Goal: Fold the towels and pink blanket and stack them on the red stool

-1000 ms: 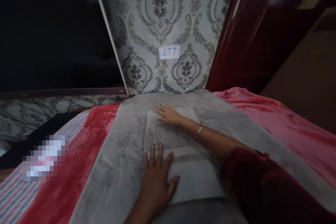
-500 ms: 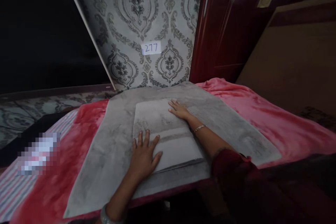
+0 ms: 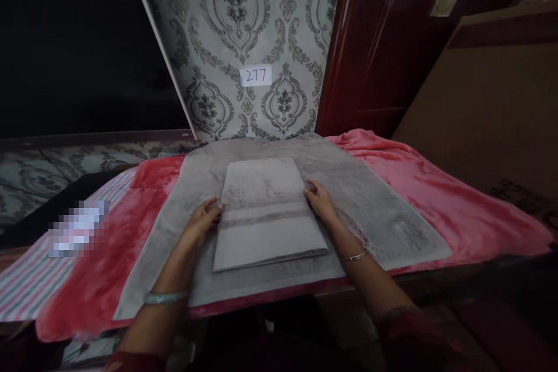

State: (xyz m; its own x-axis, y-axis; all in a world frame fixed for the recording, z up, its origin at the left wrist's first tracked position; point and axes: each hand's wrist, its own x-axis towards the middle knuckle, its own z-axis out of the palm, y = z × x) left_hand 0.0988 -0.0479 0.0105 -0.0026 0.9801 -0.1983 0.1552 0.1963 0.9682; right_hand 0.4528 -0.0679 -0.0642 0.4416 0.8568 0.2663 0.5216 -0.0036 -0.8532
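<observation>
A folded grey towel [image 3: 269, 212] lies in the middle of a larger grey cloth [image 3: 383, 209] spread flat over a red-pink blanket [image 3: 440, 192]. The left hand [image 3: 201, 222] rests at the towel's left edge, its grip loosely curled with fingertips touching the edge; the right hand [image 3: 321, 202] sits at the towel's right edge, fingers bent against it. Neither grip is closed round the towel. Each wrist wears a bangle. Left of the towel, past the blanket, a striped sheet [image 3: 26, 285] shows. Behind the towel stands a wall of grey damask wallpaper [image 3: 261, 17] bearing a small paper label [image 3: 256, 75] reading 277. Right of the towel rises dark red wooden panelling [image 3: 375, 40]; far left is a dark, dim area.
</observation>
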